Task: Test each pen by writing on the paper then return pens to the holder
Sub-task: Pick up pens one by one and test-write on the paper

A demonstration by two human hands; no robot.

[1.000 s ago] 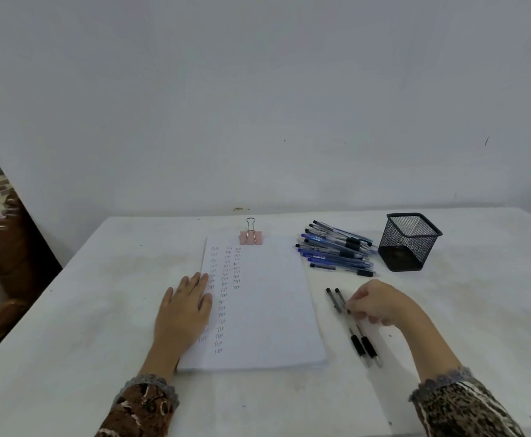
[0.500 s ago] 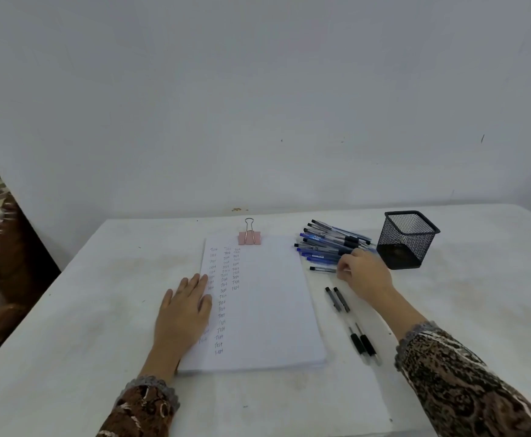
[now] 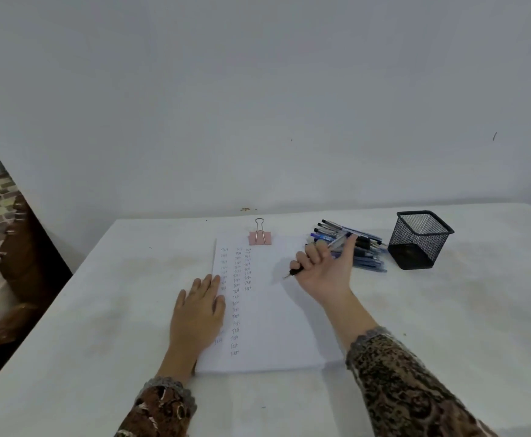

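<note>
White paper (image 3: 276,326) lies under the flat, straight-fingered left hand (image 3: 198,310), which presses its nine o'clock edge. The right hand (image 3: 325,269), palm up and thumb raised, curls its fingers round a pen (image 3: 296,272), tip aimed at eight o'clock over the sheet. Other pens (image 3: 365,258) lie piled at two o'clock, beside the mesh holder (image 3: 418,244).
</note>
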